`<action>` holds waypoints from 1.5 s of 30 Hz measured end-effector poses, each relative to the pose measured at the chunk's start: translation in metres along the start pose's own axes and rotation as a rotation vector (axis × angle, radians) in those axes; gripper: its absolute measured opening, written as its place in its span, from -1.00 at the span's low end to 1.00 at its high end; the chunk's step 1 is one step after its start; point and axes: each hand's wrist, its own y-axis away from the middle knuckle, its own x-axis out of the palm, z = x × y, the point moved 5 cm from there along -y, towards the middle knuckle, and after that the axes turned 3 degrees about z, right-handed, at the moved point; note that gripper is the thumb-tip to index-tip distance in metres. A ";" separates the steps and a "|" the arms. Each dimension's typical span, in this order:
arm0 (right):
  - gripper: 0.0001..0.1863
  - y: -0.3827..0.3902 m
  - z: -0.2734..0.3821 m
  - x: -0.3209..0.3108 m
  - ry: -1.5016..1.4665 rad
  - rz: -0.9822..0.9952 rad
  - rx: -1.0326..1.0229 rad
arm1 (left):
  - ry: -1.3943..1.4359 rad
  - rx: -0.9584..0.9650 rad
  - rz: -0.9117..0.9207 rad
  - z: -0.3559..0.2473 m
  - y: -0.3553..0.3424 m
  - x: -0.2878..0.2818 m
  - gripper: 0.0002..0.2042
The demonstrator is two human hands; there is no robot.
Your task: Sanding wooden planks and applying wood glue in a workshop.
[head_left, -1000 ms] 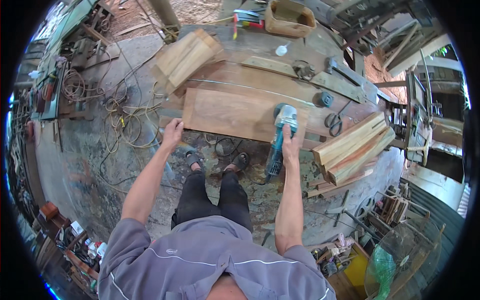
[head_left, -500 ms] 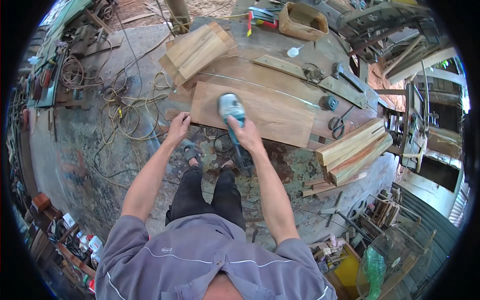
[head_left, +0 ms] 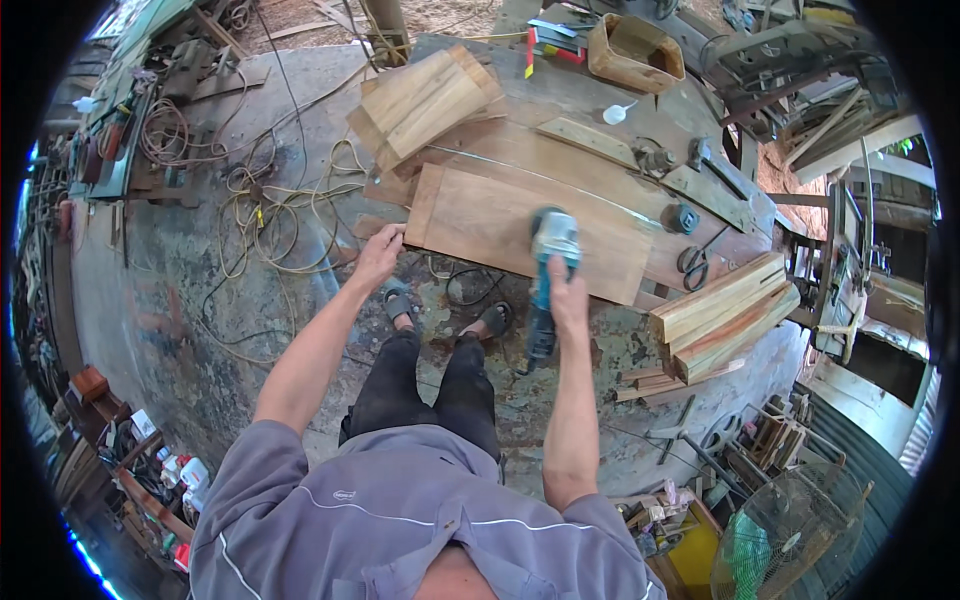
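A long, flat wooden board (head_left: 460, 210) lies on the work surface in front of me. My left hand (head_left: 380, 250) grips its near left corner. My right hand (head_left: 568, 295) is wrapped round a teal and silver power tool (head_left: 555, 235), whose round head is on the board's right half, slightly blurred. The tool's black body hangs over the board's near edge. A stack of wooden panels (head_left: 415, 95) sits beyond the board's left end.
Timber pieces (head_left: 725, 320) are stacked at the right, near black scissors (head_left: 693, 270) and a tape measure (head_left: 682, 218). A cardboard-coloured bin (head_left: 635, 55) stands at the back. Tangled cords (head_left: 270, 230) lie left. A wire fan guard (head_left: 785, 530) is at lower right.
The power tool in my right hand swept left across the board half a second ago and is now back toward the right. My left hand stays at the corner; the whole view has shifted slightly.
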 end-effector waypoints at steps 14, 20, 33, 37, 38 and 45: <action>-0.31 0.014 -0.006 -0.004 0.153 -0.001 -0.011 | -0.359 0.055 0.072 0.004 -0.028 -0.026 -0.68; -0.34 0.012 -0.034 -0.108 -0.390 -0.275 0.029 | -0.681 0.523 -0.125 -0.064 -0.087 -0.025 -0.72; -0.21 0.033 0.043 0.099 0.240 0.107 -0.091 | -0.808 0.396 0.213 -0.076 -0.138 -0.033 -0.60; -0.14 0.025 0.057 0.138 0.352 0.240 -0.065 | -0.724 0.380 0.231 -0.073 -0.145 -0.018 -0.67; -0.13 0.024 0.048 0.133 0.376 0.242 -0.036 | -0.720 0.392 0.240 -0.080 -0.143 -0.015 -0.67; -0.24 0.039 -0.049 -0.020 0.063 -0.095 0.045 | -0.654 0.321 0.184 -0.091 -0.126 -0.024 -0.62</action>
